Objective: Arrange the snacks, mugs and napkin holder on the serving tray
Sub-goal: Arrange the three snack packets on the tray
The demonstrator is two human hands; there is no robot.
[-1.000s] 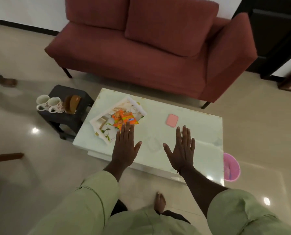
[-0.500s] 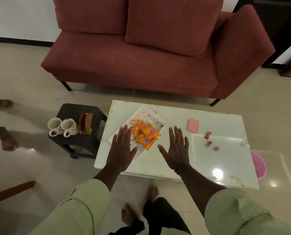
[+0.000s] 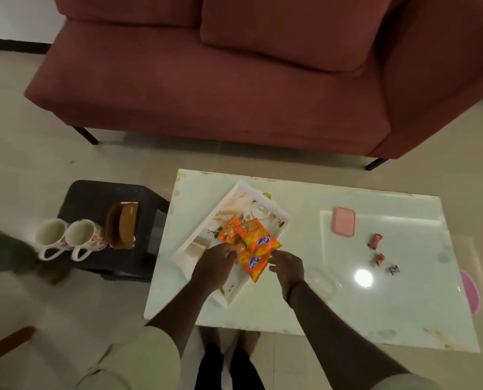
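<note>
A white floral serving tray lies at an angle on the left part of the pale table. Several orange snack packets are piled on it. My left hand is closed on the pile's left edge, and my right hand pinches the near corner of a packet. Two white floral mugs and a brown napkin holder stand on a black stool left of the table. Three small wrapped candies lie on the table's right side.
A pink flat lid lies on the table near the candies. A red sofa stands behind the table. A pink bin sits by the table's right edge. My feet are under the near edge.
Both hands went from flat and spread above the table to closed on the snack packets on the tray. The view has moved closer to the table.
</note>
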